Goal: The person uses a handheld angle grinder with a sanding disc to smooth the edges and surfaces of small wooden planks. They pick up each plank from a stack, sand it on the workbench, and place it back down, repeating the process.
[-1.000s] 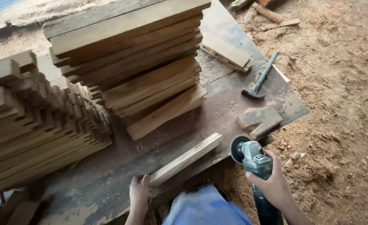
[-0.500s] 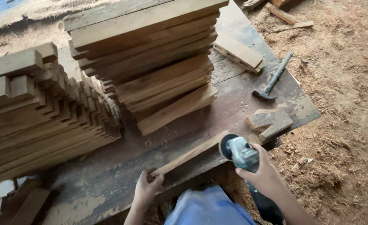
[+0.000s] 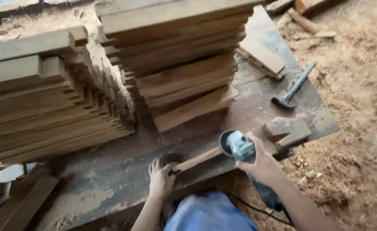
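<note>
My left hand presses down on the near end of a narrow wooden slat that lies on the dark workbench. My right hand grips a grey-green angle grinder, whose disc rests against the far end of that slat. The grinder's body and black cord run down towards me, partly hidden behind my forearm.
Two tall stacks of wooden slats fill the bench's back. A hammer, a flat offcut and a wood block lie at the right. Sawdust-covered ground lies to the right, with loose boards at the left.
My right hand has brought the grinder left, from beside the bench edge onto the slat's far end. My left hand has stayed on the slat's near end.
</note>
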